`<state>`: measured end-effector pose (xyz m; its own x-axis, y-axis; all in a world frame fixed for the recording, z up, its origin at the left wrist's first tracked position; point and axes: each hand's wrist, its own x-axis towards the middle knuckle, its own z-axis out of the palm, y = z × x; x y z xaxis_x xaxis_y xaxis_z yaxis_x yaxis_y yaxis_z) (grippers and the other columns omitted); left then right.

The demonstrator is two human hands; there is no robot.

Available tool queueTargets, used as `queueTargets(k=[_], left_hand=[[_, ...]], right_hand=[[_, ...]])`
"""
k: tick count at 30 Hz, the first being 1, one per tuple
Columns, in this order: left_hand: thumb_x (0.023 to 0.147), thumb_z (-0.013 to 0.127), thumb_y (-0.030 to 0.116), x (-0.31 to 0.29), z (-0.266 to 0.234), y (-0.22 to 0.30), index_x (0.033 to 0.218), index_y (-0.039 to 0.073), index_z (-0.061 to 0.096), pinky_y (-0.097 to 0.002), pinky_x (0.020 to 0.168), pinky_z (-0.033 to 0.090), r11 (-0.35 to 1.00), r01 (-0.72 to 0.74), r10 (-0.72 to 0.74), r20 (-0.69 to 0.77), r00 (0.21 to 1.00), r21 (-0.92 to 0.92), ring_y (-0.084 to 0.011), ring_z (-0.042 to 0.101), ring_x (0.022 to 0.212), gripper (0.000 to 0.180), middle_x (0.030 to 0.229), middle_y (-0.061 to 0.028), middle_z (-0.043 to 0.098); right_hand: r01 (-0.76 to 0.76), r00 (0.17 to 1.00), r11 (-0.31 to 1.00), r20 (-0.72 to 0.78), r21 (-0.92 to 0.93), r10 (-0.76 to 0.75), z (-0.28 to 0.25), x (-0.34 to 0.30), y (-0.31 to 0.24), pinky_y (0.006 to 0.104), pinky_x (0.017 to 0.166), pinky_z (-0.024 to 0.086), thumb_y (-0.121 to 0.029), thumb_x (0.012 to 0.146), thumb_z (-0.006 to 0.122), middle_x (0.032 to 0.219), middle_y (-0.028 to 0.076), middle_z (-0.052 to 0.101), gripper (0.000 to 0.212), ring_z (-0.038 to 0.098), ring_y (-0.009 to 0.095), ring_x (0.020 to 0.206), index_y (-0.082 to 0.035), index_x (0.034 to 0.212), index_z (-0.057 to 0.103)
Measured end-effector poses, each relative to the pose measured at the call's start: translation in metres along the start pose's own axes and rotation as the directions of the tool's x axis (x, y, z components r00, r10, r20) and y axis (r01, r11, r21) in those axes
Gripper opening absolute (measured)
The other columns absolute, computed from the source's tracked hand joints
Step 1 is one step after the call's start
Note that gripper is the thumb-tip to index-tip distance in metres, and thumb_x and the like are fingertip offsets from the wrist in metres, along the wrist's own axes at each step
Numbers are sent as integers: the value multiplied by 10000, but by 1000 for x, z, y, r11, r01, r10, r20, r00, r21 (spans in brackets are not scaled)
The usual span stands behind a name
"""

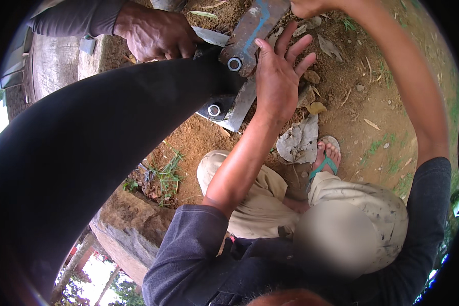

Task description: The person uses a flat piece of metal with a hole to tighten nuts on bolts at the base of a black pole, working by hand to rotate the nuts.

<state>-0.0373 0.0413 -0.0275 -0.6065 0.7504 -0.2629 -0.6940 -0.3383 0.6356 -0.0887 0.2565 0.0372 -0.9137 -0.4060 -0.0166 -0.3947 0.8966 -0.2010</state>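
A metal bar [257,31] is slanting above the soil [359,102], its long axis running from the nut [234,64] toward the upper right. The left hand [278,76] is spreading its fingers, gripping nothing, thumb at the bar's edge; the right hand's [311,6] grip I cannot tell.

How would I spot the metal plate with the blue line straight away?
Follow the big black curved shape from the left to its narrow end, near the top middle. There a brownish metal plate slants up and right, a shiny nut at its lower end. Unlike the silvery plate below, it carries a blue line.
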Motion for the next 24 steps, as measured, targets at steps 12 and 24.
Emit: queueTargets(k=[12,24], left_hand=[[1115,376,457,-28,4,-22,1550,102,353,-464,1124,409,996,-84,69,-291,954,-40,-244,536,1310,562,1416,-158,557],[1129,340,416,-23,22,-9,1640,196,161,-440,1087,459,996,54,-49,-68,996,65,-225,522,1346,584,1503,-92,505]], right_hand=[[-681,723,712,3,172,691,48,-97,-151,475,611,560,-109,695,786,803,135,702,419,723,368,739,-85,1046,557],[-473,869,879,-132,63,477,20,-118,-92,479,706,557,-70,670,754,911,134,721,488,705,380,828,-101,1130,593]])
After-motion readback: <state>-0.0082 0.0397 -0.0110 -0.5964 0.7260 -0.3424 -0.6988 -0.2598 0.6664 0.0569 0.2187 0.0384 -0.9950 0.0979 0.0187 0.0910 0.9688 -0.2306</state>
